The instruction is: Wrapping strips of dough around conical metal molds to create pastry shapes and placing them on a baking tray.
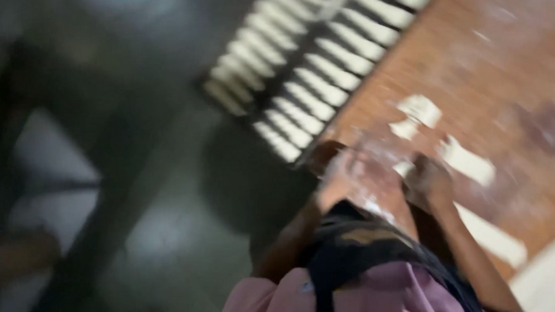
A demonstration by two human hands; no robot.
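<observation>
Floury wooden table (509, 52) (blurred) under both hands (388, 181).

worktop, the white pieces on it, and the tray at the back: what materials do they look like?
Frame is blurred, so hedged. Worktop: looks like brown wood, matt, dusted white, probably flour. White pieces by the hands: soft pale lumps, likely dough. Tray: dark, possibly metal, holding rows of pale oblong pieces; exact finish cannot be told.
</observation>
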